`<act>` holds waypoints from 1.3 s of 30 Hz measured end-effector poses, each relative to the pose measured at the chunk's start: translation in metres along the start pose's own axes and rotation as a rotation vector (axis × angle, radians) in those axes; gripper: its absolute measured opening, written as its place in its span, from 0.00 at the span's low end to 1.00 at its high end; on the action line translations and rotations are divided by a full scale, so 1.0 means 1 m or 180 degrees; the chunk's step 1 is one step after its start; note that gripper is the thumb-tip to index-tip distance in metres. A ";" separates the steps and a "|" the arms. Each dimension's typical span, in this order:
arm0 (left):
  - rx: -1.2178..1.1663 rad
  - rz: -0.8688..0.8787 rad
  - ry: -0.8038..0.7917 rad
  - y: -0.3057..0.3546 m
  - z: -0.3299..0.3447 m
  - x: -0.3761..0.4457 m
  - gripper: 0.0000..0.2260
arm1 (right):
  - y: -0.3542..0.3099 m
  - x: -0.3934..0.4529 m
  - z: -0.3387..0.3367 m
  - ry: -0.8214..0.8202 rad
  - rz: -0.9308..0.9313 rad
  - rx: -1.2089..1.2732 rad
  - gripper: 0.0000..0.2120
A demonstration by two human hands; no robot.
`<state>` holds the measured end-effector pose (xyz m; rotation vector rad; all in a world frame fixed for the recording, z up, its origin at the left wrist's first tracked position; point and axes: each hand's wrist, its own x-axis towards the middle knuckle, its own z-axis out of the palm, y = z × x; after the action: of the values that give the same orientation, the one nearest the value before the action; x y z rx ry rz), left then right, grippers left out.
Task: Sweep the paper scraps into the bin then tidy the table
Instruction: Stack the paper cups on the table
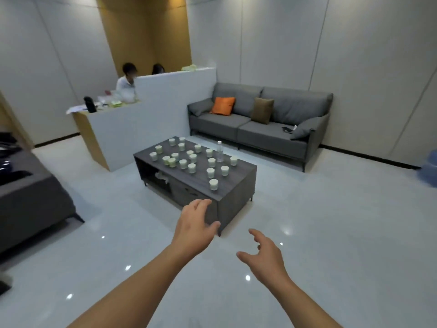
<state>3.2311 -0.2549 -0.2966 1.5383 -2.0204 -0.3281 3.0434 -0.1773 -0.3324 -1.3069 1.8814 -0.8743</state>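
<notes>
- Both bare forearms are reaching forward over the glossy pale floor (343,233), nearest the camera.
- Lower and nearer, the right hand (266,259) is hanging above the floor with its fingers spread and loosely bent, gripping nothing.
- Slightly further out, the left hand (195,224) is stretching toward the near corner of the coffee table (236,197), fingers relaxed and apart, holding nothing; whether it is touching the corner cannot be told.
- Standing on the floor just beyond the hands, the dark grey coffee table is carrying many small pale paper cups (213,184) scattered upright across its top.
- Among the cups near the far edge, a clear plastic bottle (220,151) is standing upright.
- Something pale and crumpled (162,176) is lying in the table's open shelf on its left side; it is too blurred to identify.
- Off to the left, part of a dark grey seat (30,200) is showing.
- Behind the table, a grey sofa (260,124) is standing against the wall, bearing an orange cushion (223,105) and a brown cushion (262,110).
- At the far right edge, a blue bin (429,168) is sitting on the floor by the wall, well apart from the table.
- Farthest back on the left, two people are sitting behind a white counter (146,124).
</notes>
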 end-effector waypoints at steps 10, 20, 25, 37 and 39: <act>0.0333 -0.0666 0.0150 -0.168 -0.046 0.180 0.28 | -0.116 0.225 0.130 -0.0548 -0.0531 0.0154 0.37; 0.0266 -0.0974 -0.0241 -0.287 -0.015 0.344 0.27 | -0.150 0.405 0.220 -0.0895 -0.0033 -0.0130 0.38; 0.0143 -0.0908 -0.0461 -0.348 0.026 0.440 0.27 | -0.144 0.494 0.258 -0.0939 0.0325 -0.0361 0.39; -0.0020 -0.1117 -0.1494 -0.483 0.119 0.617 0.26 | -0.141 0.671 0.328 -0.0859 0.1388 -0.0872 0.26; 0.0020 -0.1131 -0.1662 -0.493 0.130 0.640 0.26 | -0.140 0.688 0.334 -0.0830 0.1554 -0.0868 0.26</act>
<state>3.4402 -1.0270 -0.4689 1.9693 -2.1009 -0.9477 3.2040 -0.9188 -0.5041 -0.9812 2.0235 -0.1929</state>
